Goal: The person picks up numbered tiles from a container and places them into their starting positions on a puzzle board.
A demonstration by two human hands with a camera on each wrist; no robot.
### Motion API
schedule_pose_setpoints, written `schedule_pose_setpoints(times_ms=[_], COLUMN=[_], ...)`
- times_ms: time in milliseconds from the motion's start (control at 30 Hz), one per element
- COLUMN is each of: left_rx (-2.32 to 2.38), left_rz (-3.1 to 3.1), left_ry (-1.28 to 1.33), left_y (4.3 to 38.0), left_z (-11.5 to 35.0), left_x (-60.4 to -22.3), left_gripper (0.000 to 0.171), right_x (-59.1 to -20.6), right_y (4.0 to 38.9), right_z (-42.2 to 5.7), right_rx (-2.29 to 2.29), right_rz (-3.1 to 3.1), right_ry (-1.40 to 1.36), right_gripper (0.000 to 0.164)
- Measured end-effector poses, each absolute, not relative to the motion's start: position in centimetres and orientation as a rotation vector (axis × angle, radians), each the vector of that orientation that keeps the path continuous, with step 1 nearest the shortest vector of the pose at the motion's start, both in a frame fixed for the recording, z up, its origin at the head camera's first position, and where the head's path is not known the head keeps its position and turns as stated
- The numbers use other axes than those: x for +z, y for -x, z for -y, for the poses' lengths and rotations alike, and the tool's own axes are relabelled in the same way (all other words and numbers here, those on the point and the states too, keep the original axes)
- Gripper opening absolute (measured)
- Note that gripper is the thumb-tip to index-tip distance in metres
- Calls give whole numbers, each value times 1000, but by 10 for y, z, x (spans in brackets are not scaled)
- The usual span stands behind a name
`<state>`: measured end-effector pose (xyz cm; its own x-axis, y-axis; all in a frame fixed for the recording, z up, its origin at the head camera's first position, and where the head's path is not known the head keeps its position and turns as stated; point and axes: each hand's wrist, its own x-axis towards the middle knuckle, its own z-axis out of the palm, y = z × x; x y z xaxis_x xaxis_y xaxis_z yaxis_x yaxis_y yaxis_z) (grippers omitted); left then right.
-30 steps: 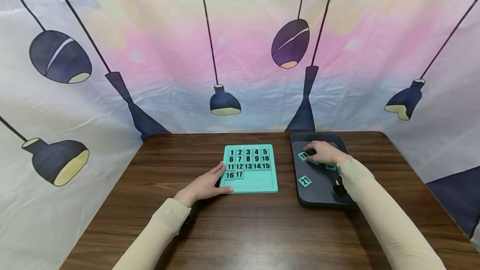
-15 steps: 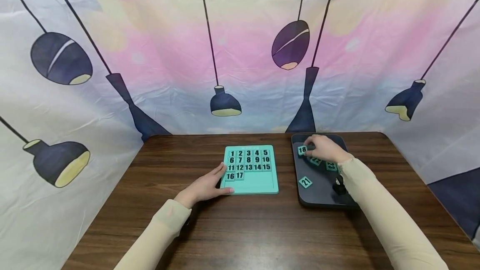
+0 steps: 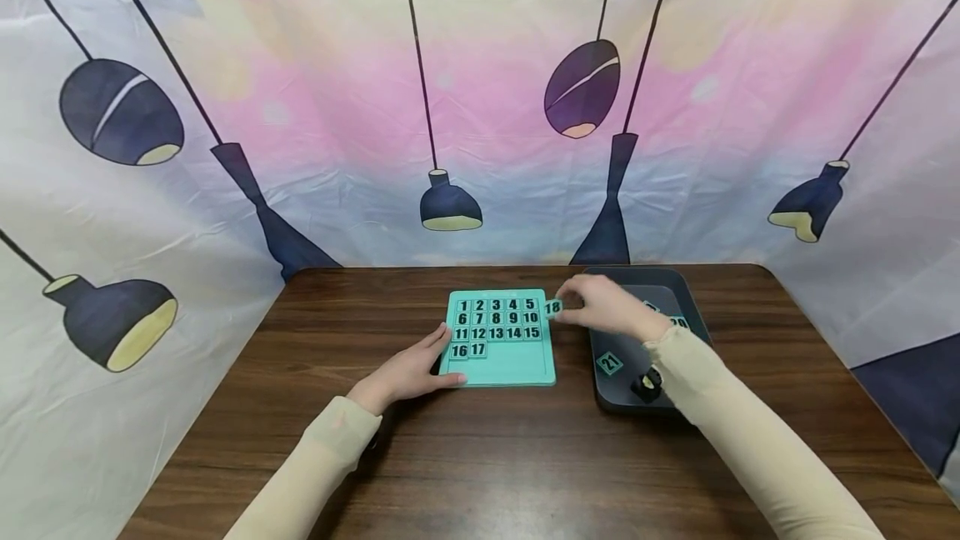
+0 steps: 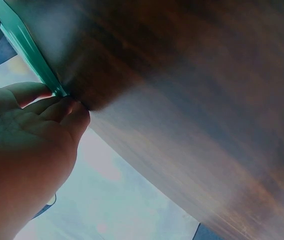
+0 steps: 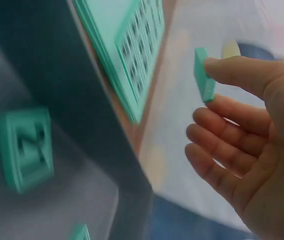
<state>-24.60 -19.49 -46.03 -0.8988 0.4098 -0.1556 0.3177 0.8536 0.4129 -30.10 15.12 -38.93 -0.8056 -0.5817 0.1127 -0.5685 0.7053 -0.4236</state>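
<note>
Just right of centre in the head view, the right hand (image 3: 609, 307) pinches tile 18 (image 3: 553, 308), seemingly light, stiff and smooth, so best held by its edges, while the left hand (image 3: 408, 371) rests spread against the teal board (image 3: 502, 367).

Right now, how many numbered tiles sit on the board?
17: tiles 1 to 15 fill three rows of five; tile 16 and tile 17 begin the fourth, at left. None looks hidden.
</note>
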Motion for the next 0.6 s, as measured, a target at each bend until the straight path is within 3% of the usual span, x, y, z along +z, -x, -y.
schedule_pose_setpoints(times_ms=[600], left_rx=[525], left_rz=[-2809], left_ry=[-546], left_y=[246], left_z=[194], left_x=[-460], left_gripper=[97], right_x=[-429], right_y=[275], right_z=[-81], right_rx=[-462], right_rz=[-2649], right_ry=[1144], right_gripper=[22])
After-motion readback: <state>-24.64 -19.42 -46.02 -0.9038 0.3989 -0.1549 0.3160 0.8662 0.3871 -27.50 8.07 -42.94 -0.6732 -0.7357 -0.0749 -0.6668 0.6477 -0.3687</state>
